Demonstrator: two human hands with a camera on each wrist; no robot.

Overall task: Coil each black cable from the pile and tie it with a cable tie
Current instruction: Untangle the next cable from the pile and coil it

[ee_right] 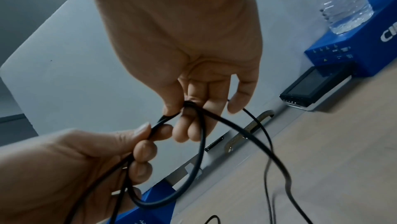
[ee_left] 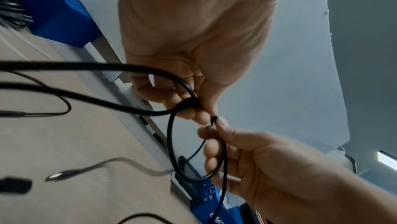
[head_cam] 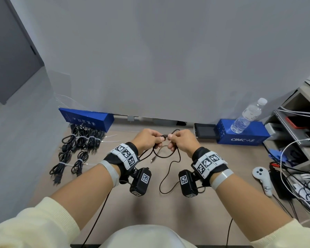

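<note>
A thin black cable [head_cam: 170, 156] is held up over the middle of the desk between both hands. My left hand [head_cam: 151, 138] pinches it between thumb and fingers [ee_left: 193, 108], with a small loop hanging below. My right hand [head_cam: 179, 140] grips the same cable just to the right, its fingers [ee_right: 193, 125] curled round the gathered strands. One loop [ee_right: 193, 173] hangs between the hands. The connector end [head_cam: 152, 160] dangles under them, and a loose tail [head_cam: 162, 187] trails on the desk. Several coiled black cables [head_cam: 79, 145] with pale ties lie at the left.
A blue box [head_cam: 86, 119] stands at the back left. Back right are a second blue box [head_cam: 243, 135] carrying a water bottle [head_cam: 247, 115] and a small screen device [head_cam: 205, 131]. A white controller [head_cam: 263, 179] and a shelf with tangled wires [head_cam: 297, 176] crowd the right edge.
</note>
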